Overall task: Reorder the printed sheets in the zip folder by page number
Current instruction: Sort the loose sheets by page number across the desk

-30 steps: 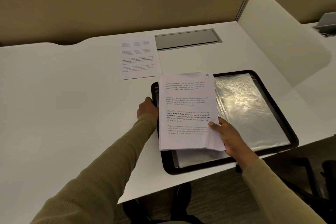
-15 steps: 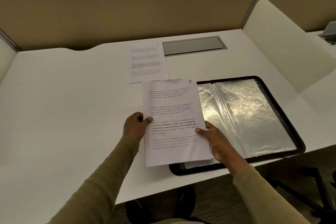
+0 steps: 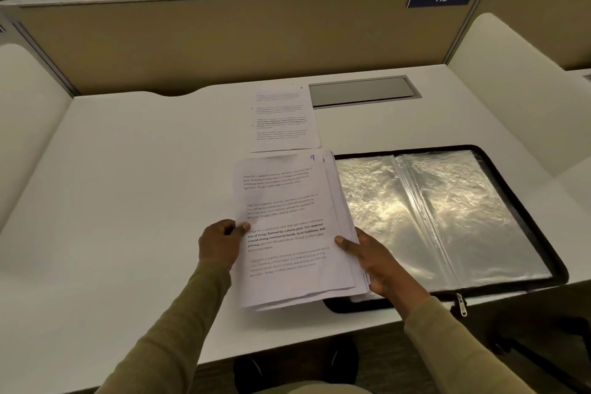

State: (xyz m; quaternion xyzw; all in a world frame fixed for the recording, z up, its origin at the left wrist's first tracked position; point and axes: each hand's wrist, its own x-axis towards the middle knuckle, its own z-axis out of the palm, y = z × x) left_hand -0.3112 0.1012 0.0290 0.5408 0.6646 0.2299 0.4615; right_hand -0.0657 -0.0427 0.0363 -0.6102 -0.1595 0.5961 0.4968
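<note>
Both hands hold a stack of printed sheets [image 3: 287,227] just above the counter [image 3: 128,185], at the left edge of the open zip folder [image 3: 447,217]. The left hand [image 3: 220,246] pinches the stack's left edge, with its thumb pressed on the top page and its fingers curled underneath. The right hand [image 3: 380,262] grips the right edge lower down, with its thumb lying flat on the paper and its fingers tucked beneath, where the sheets fan out slightly. The top page carries four blocks of text and a handwritten blue 9 in its upper right corner. The stack's right side overlaps the folder's left border, and the rest hangs over bare counter. The folder lies flat with its clear, shiny sleeves showing, and its zipper pull [image 3: 460,304] rests at the near edge. A single printed sheet [image 3: 284,118] lies flat just beyond the stack, beside a grey hatch [image 3: 361,91] set into the counter.
</note>
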